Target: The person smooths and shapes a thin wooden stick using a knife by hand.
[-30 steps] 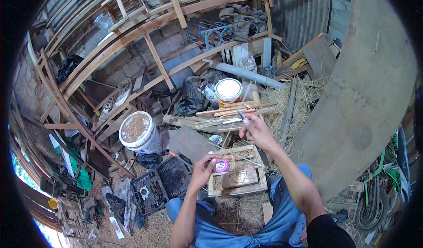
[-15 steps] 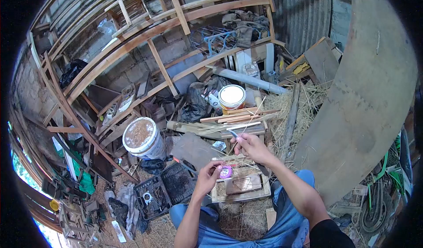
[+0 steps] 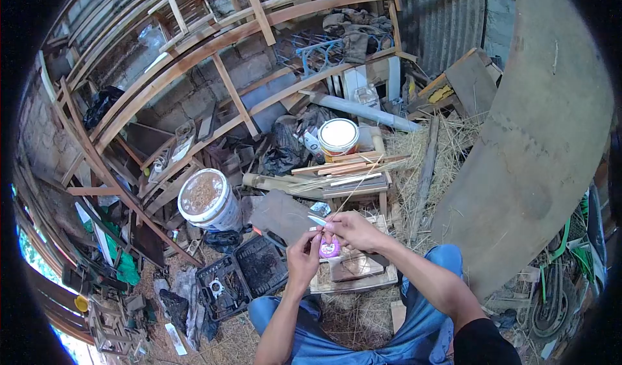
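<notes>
My left hand (image 3: pixel 302 256) is closed in a pinch, apparently on the lower end of a thin bamboo strip (image 3: pixel 363 178) that slants up and away. My right hand (image 3: pixel 353 230) grips a knife, its pale blade (image 3: pixel 317 220) pointing left just above my left fingertips. The two hands nearly touch, and they hide the knife's handle and the strip's lower end. Below them a round pink tape measure (image 3: pixel 329 248) rests beside a wooden block (image 3: pixel 356 268) on a small wooden frame (image 3: pixel 353 287) between my legs.
Wooden sticks (image 3: pixel 353 164) lie on a low bench beyond my hands. A white bucket of sawdust (image 3: pixel 206 200) and an open black tool case (image 3: pixel 259 268) stand left. Behind is a lidded paint bucket (image 3: pixel 338 135). A large curved sheet (image 3: pixel 512 170) leans at right.
My right hand has come down and left with the knife, close to my left hand. The blade now points left over the left fingertips. The left hand has barely shifted.
</notes>
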Demonstrator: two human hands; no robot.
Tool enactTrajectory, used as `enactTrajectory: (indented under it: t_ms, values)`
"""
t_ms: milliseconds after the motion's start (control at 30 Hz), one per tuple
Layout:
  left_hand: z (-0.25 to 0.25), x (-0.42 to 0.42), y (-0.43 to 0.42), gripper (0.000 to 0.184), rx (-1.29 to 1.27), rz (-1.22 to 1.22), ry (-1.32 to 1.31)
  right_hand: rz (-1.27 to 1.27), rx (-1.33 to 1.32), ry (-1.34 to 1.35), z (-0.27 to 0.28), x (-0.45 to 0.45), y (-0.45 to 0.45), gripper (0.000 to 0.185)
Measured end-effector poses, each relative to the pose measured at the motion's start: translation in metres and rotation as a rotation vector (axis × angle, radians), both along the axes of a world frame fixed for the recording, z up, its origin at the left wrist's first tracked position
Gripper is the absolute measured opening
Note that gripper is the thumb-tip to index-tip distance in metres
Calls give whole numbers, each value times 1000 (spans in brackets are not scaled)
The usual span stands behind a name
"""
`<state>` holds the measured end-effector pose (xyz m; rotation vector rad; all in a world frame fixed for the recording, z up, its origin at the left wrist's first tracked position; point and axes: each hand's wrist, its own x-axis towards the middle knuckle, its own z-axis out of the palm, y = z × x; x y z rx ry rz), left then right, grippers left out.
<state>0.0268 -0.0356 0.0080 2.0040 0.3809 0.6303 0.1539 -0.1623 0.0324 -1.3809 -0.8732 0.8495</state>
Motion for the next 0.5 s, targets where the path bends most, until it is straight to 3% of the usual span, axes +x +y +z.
enactTrajectory:
  t_ms: [67, 233, 300, 500]
  values:
    - [4, 0, 1, 14, 65, 7, -13, 22, -93, 29, 16, 1, -6, 21]
    - [11, -1, -6, 11, 194, 39, -55, -59, 33, -45, -3, 4, 1, 24]
    - [11, 1, -5, 11, 429, 73, -186, -72, -6, 43, -2, 4, 1, 25]
    - [15, 3, -5, 11, 539, 71, -181, -136, 2, -72, 4, 7, 0, 28]
